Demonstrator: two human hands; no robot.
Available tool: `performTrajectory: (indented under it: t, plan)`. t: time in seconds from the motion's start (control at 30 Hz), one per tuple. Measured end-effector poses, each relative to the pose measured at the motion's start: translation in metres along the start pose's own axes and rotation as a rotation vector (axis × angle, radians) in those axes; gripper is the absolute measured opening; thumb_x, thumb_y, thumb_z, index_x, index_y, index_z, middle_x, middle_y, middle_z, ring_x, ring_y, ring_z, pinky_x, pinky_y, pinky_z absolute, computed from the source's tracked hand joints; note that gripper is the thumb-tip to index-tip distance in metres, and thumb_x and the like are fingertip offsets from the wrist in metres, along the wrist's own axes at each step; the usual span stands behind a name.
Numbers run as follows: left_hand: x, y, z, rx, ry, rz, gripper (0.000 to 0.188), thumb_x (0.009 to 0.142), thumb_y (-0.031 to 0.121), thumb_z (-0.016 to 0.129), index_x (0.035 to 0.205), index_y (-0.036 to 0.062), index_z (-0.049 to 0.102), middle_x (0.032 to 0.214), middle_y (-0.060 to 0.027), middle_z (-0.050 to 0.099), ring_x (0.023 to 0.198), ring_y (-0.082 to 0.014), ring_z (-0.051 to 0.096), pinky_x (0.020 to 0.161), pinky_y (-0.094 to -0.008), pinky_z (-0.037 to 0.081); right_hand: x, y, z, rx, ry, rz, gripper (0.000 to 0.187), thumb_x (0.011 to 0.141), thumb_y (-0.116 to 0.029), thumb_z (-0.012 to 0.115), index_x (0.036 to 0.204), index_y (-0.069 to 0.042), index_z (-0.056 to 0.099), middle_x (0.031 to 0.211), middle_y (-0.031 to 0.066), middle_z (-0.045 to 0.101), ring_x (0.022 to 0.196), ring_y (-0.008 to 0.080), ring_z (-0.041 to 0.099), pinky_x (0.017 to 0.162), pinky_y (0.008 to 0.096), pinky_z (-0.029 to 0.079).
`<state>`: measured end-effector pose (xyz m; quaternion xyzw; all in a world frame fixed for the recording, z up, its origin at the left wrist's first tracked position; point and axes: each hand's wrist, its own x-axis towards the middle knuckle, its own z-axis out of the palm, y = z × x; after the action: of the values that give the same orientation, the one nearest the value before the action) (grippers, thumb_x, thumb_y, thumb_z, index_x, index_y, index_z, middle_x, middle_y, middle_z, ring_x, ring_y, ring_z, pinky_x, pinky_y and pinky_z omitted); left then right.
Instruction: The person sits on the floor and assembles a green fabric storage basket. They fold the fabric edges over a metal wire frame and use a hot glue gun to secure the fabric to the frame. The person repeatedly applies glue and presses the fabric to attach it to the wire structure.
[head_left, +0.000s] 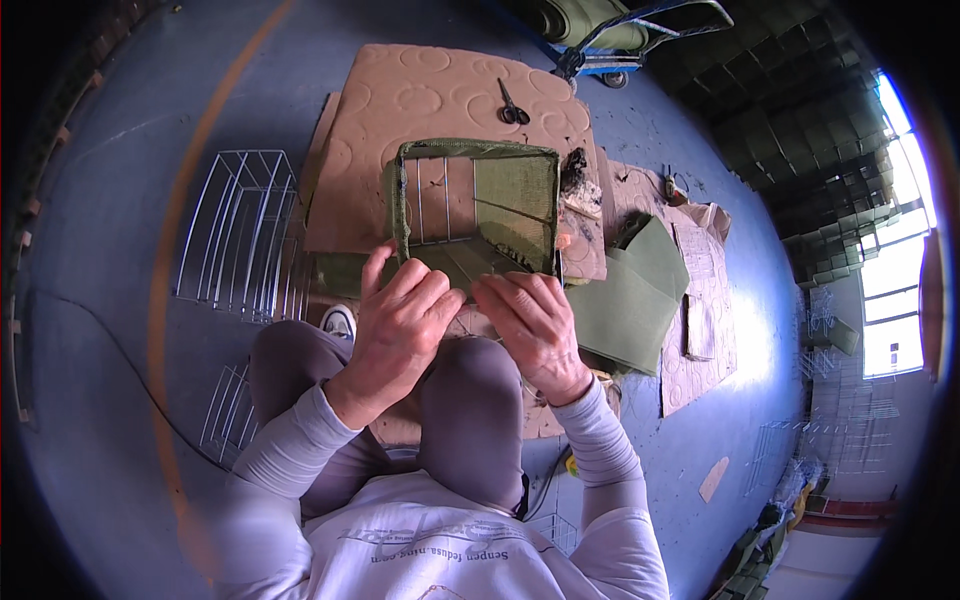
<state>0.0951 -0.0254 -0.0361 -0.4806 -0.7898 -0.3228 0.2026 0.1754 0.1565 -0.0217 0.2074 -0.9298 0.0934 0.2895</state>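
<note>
A green woven box-shaped basket (515, 205) on a wire frame (447, 200) lies with its open side toward me, just beyond my knees. At its near edge, my left hand (405, 305) is closed, thumb and fingertips pinching the rim while the index finger sticks up along the corner. My right hand (532, 325) is closed on the same edge, a little to the right. The fingertips of the two hands nearly meet. Whether a small thing sits between them is hidden by the fingers.
Brown cardboard (350, 190) lies under the basket, with black scissors (514, 113) at its far side. Bare wire frames (235, 235) stand on the left. Green sheets (630, 310) lie on the right. A blue trolley (610, 65) stands ahead; stacked green baskets (800, 130) fill the far right.
</note>
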Motion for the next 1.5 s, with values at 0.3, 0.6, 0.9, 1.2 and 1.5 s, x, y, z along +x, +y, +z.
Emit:
performTrajectory:
  t: [0.3,0.6,0.9,1.2,1.5]
  plan:
    - [0.013,-0.009,0.000,0.056,0.021,-0.006,0.014,0.075,0.012,0.076,0.086,0.0087,0.068,0.080,-0.0012,0.054,0.087,-0.0191,0.057,0.100,-0.0460,0.037,0.017,0.007,0.009,0.009,0.034,-0.016,0.033,0.073,-0.010,0.062,0.104,0.002,0.063,0.107,0.0124,0.065,0.090,0.0248,0.062,0.074,0.0359,0.050]
    - [0.102,-0.077,-0.041,-0.020,0.260,-0.059,0.021,0.090,0.008,0.065,0.108,-0.0007,0.070,0.102,-0.0138,0.069,0.094,-0.0288,0.063,0.080,-0.0384,0.051,0.042,0.021,0.014,-0.054,0.042,-0.023,0.023,0.074,-0.010,0.061,0.095,-0.004,0.055,0.084,0.0072,0.057,0.085,0.0230,0.058,0.077,0.0357,0.046]
    - [0.148,-0.123,0.002,0.184,0.092,0.225,0.014,0.086,0.016,0.069,0.095,0.0051,0.070,0.079,-0.0175,0.067,0.079,-0.0363,0.066,0.071,-0.0458,0.054,0.039,0.023,0.008,-0.054,-0.071,-0.007,0.024,0.075,-0.010,0.060,0.098,-0.003,0.056,0.088,0.0085,0.059,0.088,0.0242,0.059,0.081,0.0366,0.047]
    - [0.150,-0.112,-0.001,0.405,-0.003,0.294,0.001,0.082,0.007,0.064,0.081,0.0074,0.063,0.067,-0.0126,0.063,0.072,-0.0307,0.067,0.064,-0.0424,0.056,0.036,0.022,0.012,-0.093,-0.045,-0.057,0.022,0.078,-0.010,0.058,0.098,-0.002,0.058,0.100,0.0105,0.063,0.092,0.0241,0.062,0.083,0.0364,0.048]
    - [0.128,-0.122,0.003,0.363,0.209,0.349,0.015,0.076,0.001,0.062,0.089,0.0078,0.058,0.083,-0.0091,0.054,0.082,-0.0290,0.058,0.073,-0.0439,0.050,0.037,0.040,0.002,-0.118,-0.069,-0.102,0.030,0.076,-0.013,0.060,0.103,-0.001,0.061,0.102,0.0130,0.066,0.098,0.0287,0.064,0.090,0.0380,0.049]
